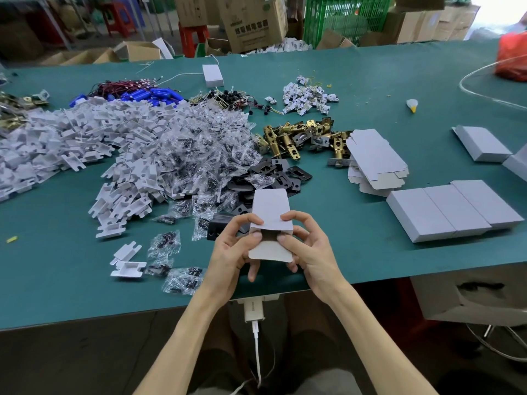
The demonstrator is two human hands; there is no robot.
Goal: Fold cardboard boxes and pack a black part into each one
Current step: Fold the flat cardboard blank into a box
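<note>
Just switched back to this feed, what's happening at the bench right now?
A person holds a white cardboard box with the left hand and right hand above the near edge of the green table, fingers pinching its open near end, flap not yet tucked. Black plates lie piled beyond. Three closed boxes sit in a row on the right, flat box blanks behind them.
</note>
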